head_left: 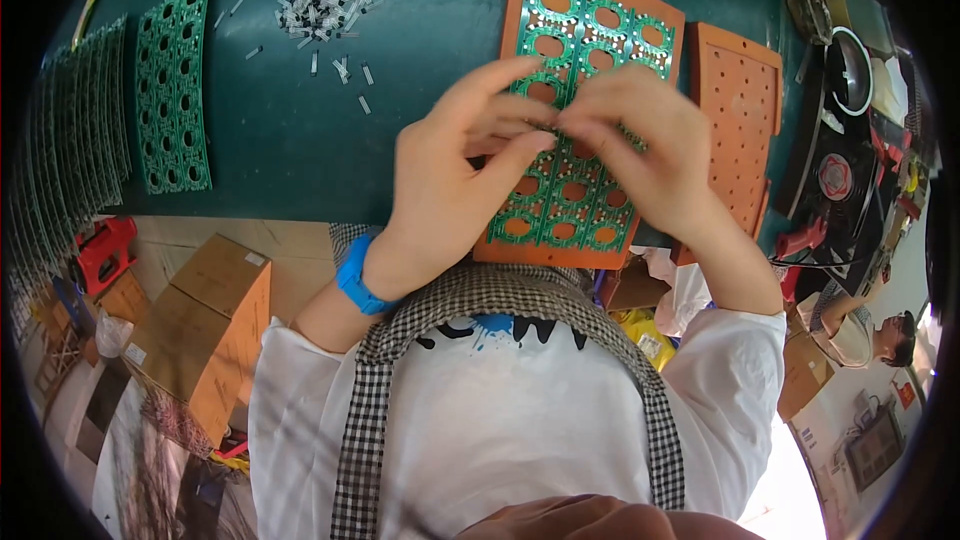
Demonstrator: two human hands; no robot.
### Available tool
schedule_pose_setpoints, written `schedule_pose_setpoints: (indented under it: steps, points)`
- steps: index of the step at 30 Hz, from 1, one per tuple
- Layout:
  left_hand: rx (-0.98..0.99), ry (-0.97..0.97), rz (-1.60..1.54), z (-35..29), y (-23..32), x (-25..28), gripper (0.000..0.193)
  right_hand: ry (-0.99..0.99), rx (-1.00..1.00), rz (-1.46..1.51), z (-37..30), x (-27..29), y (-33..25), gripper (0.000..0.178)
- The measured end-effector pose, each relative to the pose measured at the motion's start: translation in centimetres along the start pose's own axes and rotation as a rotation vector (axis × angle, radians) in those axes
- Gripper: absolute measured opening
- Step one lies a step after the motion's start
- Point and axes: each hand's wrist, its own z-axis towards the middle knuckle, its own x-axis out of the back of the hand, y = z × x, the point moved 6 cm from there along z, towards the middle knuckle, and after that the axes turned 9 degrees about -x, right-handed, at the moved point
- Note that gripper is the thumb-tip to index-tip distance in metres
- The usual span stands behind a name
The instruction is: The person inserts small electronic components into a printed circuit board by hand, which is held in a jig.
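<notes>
A green circuit board panel [573, 190] with rows of round cut-outs lies on a brown-orange fixture plate [520, 258] in front of me. Over the middle of the panel, my left hand [455, 165] has its thumb and fingers drawn together. My right hand [650, 145] comes in from the other side in a pinch, its fingertips meeting those of the left. Whatever lies between the fingertips is too small or hidden to name. Farther left on the table is a loose pile of small clear-and-white pieces [325, 2], some scattered toward me.
Another green panel [173, 90] stands at the left beside a row of stacked panels [85, 130]. A second perforated orange plate [738, 110] lies right of the fixture. Beyond it are a black reel [835, 175] and tools. Cardboard boxes [200, 315] sit below left; another person [850, 325] is far right.
</notes>
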Motion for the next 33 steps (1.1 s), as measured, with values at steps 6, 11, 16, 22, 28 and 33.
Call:
schedule_pose_setpoints:
  steps: [6, 11, 16, 22, 28, 33]
  points:
    - [-0.160, 0.251, 1.436, -0.7, 3.1, 7.3, 0.036, 0.123, -0.128, -0.261, 3.3, 4.0, 5.9, 0.008]
    - [-0.154, 0.269, 1.245, -0.8, 2.6, 8.5, 0.021, 0.070, -0.183, -0.276, 4.2, 3.9, 6.1, 0.008]
    - [-0.297, 0.213, 1.344, -0.4, 2.7, 7.9, 0.009, 0.077, -0.180, -0.275, 4.3, 3.7, 6.2, 0.008]
    - [-0.239, 0.256, 0.802, -0.3, 1.9, 7.4, 0.009, 0.197, -0.094, -0.302, 3.7, 3.7, 7.1, 0.007]
    - [-0.008, 0.164, 0.066, 0.7, 0.0, 4.1, 0.012, 0.233, 0.064, -0.389, 3.0, 3.7, 5.9, 0.013]
    - [-0.005, 0.072, -0.072, 0.6, -0.1, 1.4, 0.025, 0.136, 0.011, -0.190, 1.4, 1.7, 1.0, 0.021]
